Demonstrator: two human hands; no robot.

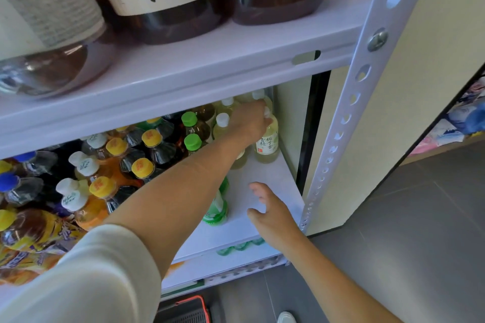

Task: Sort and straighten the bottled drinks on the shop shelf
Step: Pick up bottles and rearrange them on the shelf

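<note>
Pale yellowish bottle (268, 145), upright, white-labelled.

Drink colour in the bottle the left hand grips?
Pale yellow-green: the bottle in the left hand, head view.

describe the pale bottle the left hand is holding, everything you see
The pale bottle is clear, seemingly plastic, and holds a light yellow-green drink. Its white label bears dark characters and a small red mark. It stands roughly upright at the right end of the white shelf, frontmost in its row. The left hand grips its top, hiding most of the cap.
</note>
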